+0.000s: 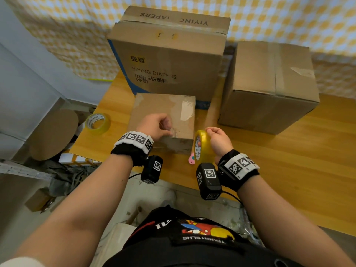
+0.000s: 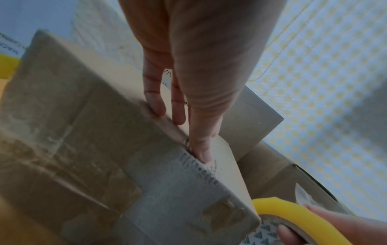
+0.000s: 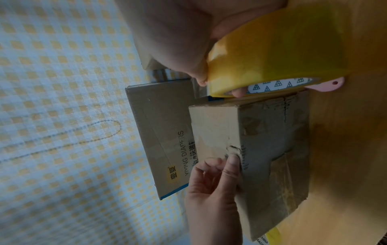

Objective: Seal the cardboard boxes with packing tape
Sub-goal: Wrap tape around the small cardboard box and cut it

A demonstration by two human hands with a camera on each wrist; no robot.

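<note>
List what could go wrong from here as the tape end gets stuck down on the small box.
The left hand presses the crumpled tape end at the near top edge of the small box with the thumb; wrinkled tape may bond poorly or lift.

The right hand has its grip on the yellow tape roll beside the box; pulling could drag the light box across the table.

A pink tool lies under the roll and could snag.

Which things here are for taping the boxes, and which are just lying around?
For the job:
- small box, left hand pressing tape at its near edge
- yellow tape roll, gripped by right hand
- diaper box
- plain big box

Just lying about:
- spare tape roll at the table's left edge
- pink tool by the held roll
- cardboard disc on the floor
</note>
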